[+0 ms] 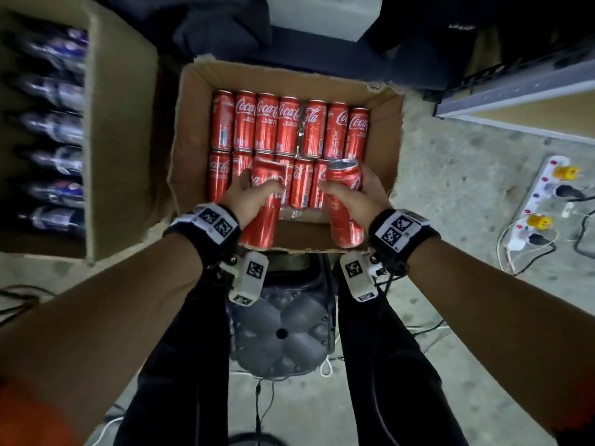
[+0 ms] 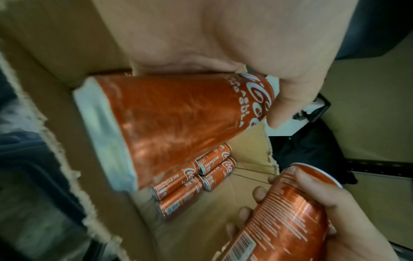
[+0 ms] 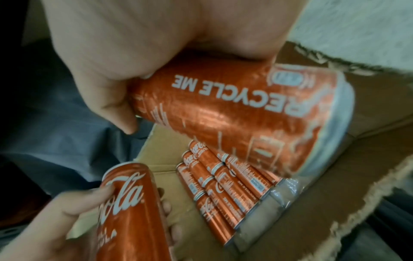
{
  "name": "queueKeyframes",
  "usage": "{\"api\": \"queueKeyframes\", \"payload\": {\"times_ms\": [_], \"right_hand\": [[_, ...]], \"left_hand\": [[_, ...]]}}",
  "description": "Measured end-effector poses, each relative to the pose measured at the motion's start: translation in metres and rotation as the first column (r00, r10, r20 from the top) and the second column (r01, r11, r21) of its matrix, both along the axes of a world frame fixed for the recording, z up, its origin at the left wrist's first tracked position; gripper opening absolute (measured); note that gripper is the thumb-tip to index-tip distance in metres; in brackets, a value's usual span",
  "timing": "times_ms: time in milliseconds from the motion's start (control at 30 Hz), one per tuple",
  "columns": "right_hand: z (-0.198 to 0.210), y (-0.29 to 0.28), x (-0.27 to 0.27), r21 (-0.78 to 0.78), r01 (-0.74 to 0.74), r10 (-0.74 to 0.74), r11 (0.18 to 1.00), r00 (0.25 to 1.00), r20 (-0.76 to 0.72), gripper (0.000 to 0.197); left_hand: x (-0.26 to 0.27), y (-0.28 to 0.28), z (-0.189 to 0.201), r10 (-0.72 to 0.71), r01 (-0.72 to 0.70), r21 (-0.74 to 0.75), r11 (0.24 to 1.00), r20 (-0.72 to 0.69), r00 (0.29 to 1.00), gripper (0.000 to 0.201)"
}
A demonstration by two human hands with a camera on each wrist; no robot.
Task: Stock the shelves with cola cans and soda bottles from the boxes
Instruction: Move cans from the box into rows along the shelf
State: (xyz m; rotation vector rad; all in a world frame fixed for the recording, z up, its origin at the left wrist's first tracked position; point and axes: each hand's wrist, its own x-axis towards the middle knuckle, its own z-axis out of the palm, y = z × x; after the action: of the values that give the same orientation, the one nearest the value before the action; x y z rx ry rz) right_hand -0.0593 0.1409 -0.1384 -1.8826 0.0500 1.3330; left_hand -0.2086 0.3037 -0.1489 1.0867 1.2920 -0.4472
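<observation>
Two red cola cans lifted over the open cardboard box, one in each hand.

Left can point(image 1: 262, 214) gripped by the left hand point(image 1: 249, 197), thumb and fingers curled round its body, just left of the frame centre; right can point(image 1: 345, 204) wrapped the same way by the right hand point(image 1: 357, 201), just right of centre, silver top pointing up the frame. Both held above the near edge of the cardboard box point(image 1: 190, 130), apart from each other. Below them, two rows of cola cans point(image 1: 289, 127) lying flat inside the box, partly in clear plastic wrap. At the left edge, a second box point(image 1: 119, 130) with blurred soda bottles point(image 1: 58, 123). Far right, a power strip point(image 1: 544, 201) on the concrete floor point(image 1: 450, 188).
</observation>
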Motion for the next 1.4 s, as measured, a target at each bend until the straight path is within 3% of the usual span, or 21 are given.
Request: {"api": "queueKeyframes", "payload": {"times_ms": [167, 233, 333, 500, 667, 800, 900, 1033, 1267, 1400], "right_hand": [[0.090, -0.008, -0.011, 0.017, -0.011, 0.010, 1.000, 1.000, 0.023, 0.043], [0.124, -0.010, -0.015, 0.023, -0.041, 0.040, 0.999, 0.998, 0.048, 0.039], [0.179, -0.012, -0.018, 0.062, -0.086, 0.082, 0.994, 0.994, 0.071, 0.032], [0.273, -0.013, -0.022, 0.145, -0.086, 0.075, 0.986, 0.994, 0.081, 0.035], [0.367, -0.012, -0.021, 0.202, 0.011, -0.034, 0.979, 0.993, 0.111, 0.031], [0.431, -0.007, -0.012, 0.260, 0.015, -0.056, 0.965, 0.987, 0.148, 0.038], [0.481, -0.001, -0.003, 0.335, -0.027, -0.056, 0.942, 0.970, 0.236, 0.027], [0.543, 0.011, 0.007, 0.440, -0.067, -0.104, 0.895, 0.930, 0.353, 0.022], [0.632, 0.047, 0.026, 0.570, -0.152, -0.159, 0.808, 0.874, 0.460, 0.029], [0.675, 0.076, 0.036, 0.624, -0.189, -0.201, 0.758, 0.843, 0.500, 0.027]], "left_hand": [[-0.021, -0.009, 0.098, -0.006, 0.003, 0.059, 0.998, 0.055, 0.998, 0.044], [-0.026, -0.008, 0.139, -0.015, 0.009, 0.064, 0.998, 0.095, 0.995, 0.046], [-0.031, -0.005, 0.195, -0.038, 0.025, 0.089, 0.996, 0.144, 0.989, 0.065], [-0.033, 0.003, 0.294, -0.080, 0.043, 0.199, 0.979, 0.183, 0.980, 0.037], [-0.031, 0.013, 0.385, -0.101, 0.029, 0.258, 0.966, 0.270, 0.957, 0.047], [-0.024, 0.020, 0.454, -0.115, -0.006, 0.296, 0.955, 0.390, 0.914, 0.056], [-0.018, 0.028, 0.503, -0.105, -0.068, 0.334, 0.940, 0.471, 0.876, 0.058], [-0.010, 0.040, 0.567, -0.128, -0.139, 0.407, 0.903, 0.563, 0.816, 0.037], [-0.004, 0.067, 0.651, -0.123, -0.294, 0.411, 0.863, 0.735, 0.667, 0.034], [0.003, 0.095, 0.695, -0.178, -0.343, 0.444, 0.828, 0.787, 0.590, 0.044]]}}
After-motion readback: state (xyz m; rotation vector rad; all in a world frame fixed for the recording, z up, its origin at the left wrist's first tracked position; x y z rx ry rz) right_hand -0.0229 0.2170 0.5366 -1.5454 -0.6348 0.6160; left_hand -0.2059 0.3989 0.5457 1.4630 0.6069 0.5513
